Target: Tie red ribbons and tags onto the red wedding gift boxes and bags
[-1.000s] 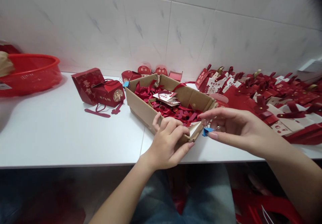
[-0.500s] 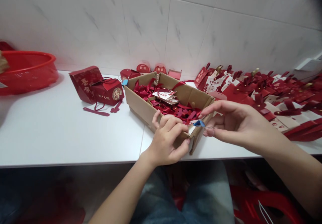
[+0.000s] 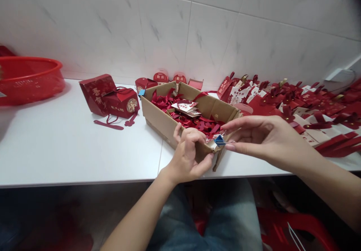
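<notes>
A brown cardboard box stands on the white table, filled with dark red ribbons and a small stack of printed cards. My left hand grips the box's near wall by its front corner, thumb outside and fingers over the rim. Between the thumb and fingers of my right hand is a blue binder clip, pinched by its wire handles at that same corner. Whether its jaws have the cardboard between them I cannot tell. Another blue clip sits on the far left corner.
Left of the box are red gift boxes with cords. A red plastic basket stands at the far left. Many red and white gift bags crowd the right side. The tiled wall bounds the back; a red stool is below.
My right hand has moved slightly left with the binder clip, bringing it closer to the box corner. My left hand keeps its grip, its fingers a little more bent.
</notes>
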The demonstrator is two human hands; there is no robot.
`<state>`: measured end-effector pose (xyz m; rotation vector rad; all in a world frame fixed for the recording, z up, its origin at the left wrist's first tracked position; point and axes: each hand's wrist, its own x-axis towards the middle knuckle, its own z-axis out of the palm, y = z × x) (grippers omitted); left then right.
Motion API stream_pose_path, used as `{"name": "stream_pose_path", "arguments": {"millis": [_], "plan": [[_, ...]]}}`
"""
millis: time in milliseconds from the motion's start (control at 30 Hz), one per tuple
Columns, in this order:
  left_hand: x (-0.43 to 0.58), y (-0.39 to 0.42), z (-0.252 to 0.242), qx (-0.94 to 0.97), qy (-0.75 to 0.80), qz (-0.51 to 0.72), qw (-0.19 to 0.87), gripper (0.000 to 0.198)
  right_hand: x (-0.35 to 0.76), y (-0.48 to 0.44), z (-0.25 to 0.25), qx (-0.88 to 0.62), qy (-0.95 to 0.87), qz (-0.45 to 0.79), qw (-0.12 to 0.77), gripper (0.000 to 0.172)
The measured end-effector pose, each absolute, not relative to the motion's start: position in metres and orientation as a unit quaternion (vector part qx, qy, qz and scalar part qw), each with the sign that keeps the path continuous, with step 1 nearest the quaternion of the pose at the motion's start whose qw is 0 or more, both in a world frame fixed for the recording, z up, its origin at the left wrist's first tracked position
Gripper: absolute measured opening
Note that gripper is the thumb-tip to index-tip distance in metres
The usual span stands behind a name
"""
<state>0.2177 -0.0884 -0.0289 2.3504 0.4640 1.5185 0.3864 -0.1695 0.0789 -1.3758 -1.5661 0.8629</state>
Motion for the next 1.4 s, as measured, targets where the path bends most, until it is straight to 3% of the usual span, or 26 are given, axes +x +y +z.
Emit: {"name": "stream_pose_path", "arguments": {"millis": [233,600,900,1133,1200,1400], "plan": [[0.219,-0.087,-0.029,0.816,0.154,0.540,0.135,0.035,0.381,-0.164,0.084,-0.563,-0.657,0.282,0.414,0.026],[0.218,-0.087,-0.030,0.810,0.161,0.546,0.138,0.036,0.385,-0.171,0.085,-0.584,-0.716,0.158,0.348,0.026],[0.207,-0.089,-0.014,0.867,0.172,0.451,0.127,0.012,0.403,-0.180,0.091,-0.518,-0.812,0.105,0.247,0.029],[0.187,-0.079,0.001,0.917,0.122,0.358,0.126,0.030,0.409,-0.175,0.059,-0.520,-0.779,0.069,0.345,0.013],[0.184,-0.077,0.003,0.917,0.136,0.354,0.125,0.027,0.410,-0.173,0.056,-0.506,-0.786,0.077,0.346,0.009],[0.194,-0.084,0.001,0.893,0.191,0.393,0.109,0.011,0.414,-0.165,0.052,-0.453,-0.856,0.049,0.244,0.026]]}}
